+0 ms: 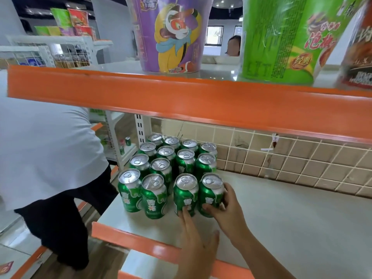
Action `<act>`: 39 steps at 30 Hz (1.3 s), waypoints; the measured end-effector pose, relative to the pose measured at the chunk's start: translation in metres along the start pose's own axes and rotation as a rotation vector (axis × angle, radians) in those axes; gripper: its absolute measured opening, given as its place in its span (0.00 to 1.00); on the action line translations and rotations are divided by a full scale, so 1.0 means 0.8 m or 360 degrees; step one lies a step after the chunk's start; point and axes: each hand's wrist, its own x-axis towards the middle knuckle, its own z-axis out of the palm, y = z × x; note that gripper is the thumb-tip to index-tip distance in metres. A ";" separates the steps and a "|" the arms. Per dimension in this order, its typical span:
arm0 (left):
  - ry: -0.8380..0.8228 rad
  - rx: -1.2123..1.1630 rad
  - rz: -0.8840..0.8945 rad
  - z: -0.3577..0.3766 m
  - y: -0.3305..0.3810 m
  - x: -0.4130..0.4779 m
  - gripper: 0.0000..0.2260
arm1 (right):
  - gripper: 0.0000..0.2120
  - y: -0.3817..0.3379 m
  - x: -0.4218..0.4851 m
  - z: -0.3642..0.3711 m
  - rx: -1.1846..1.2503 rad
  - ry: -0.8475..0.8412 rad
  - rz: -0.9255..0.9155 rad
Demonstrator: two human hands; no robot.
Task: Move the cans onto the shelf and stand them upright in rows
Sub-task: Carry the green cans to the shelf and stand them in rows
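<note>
Now the green cans [161, 168] stand upright on the white shelf [291, 218], packed as a block at its left end, four across, in rows that run from near the front edge back to the rear grid panel [302, 164]. The right hand [227, 208] grips the front-right can [211, 190] at the block's front right corner. Its thumb [207, 207] presses low on the can's front and the other fingers curl round its right side. The left hand [198, 244] reaches over the shelf's orange front lip [141, 238] with its fingers straight and close together, holding nothing. Its fingertips [184, 213] touch the bottom of the neighbouring can [185, 194], which stands just left of the gripped one in the front row. The right part of the shelf surface is bare white. Above, an upper shelf [141, 91] with an orange edge carries a purple noodle tub [171, 35] and a green noodle tub [281, 37]. Beyond the shelf's left end stands another person [46, 158] in a white top and dark trousers.
</note>
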 end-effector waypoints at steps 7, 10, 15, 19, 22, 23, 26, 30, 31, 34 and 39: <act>-0.0228 -0.0236 -0.0264 -0.007 0.002 0.028 0.46 | 0.32 -0.008 0.009 0.014 -0.0018 0.0070 -0.0083; -0.0251 -0.0226 -0.0246 -0.007 -0.005 0.038 0.44 | 0.33 -0.006 0.016 0.028 -0.0087 0.0166 -0.0079; -0.0342 -0.0317 -0.0255 -0.008 -0.004 0.046 0.44 | 0.35 -0.006 0.020 0.021 -0.0272 0.0111 -0.0083; -0.0290 -0.0341 -0.0249 -0.003 -0.010 0.050 0.43 | 0.36 -0.003 0.017 0.025 -0.0236 0.0139 -0.0069; -0.0280 -0.0355 -0.0256 -0.002 -0.012 0.052 0.42 | 0.34 -0.002 0.016 0.029 -0.0181 0.0180 -0.0085; -0.0290 -0.0346 -0.0271 -0.003 -0.011 0.052 0.41 | 0.34 -0.001 0.016 0.030 -0.0161 0.0186 -0.0083; -0.0271 -0.0362 -0.0281 -0.002 -0.013 0.055 0.41 | 0.33 0.005 0.016 0.029 -0.0140 0.0177 -0.0042; -0.0266 -0.0343 -0.0263 -0.001 -0.017 0.057 0.42 | 0.34 0.002 0.021 0.013 -0.0192 -0.0005 -0.0039; -0.0263 -0.0340 -0.0253 0.000 -0.017 0.057 0.42 | 0.35 0.000 0.022 0.008 -0.0208 -0.0063 -0.0037; -0.0267 -0.0351 -0.0233 -0.001 -0.018 0.055 0.42 | 0.34 -0.006 0.020 0.002 -0.0268 -0.0117 -0.0061; -0.0308 -0.0305 -0.0197 -0.012 -0.024 0.054 0.40 | 0.33 -0.034 0.008 0.002 -0.0502 0.0088 -0.0283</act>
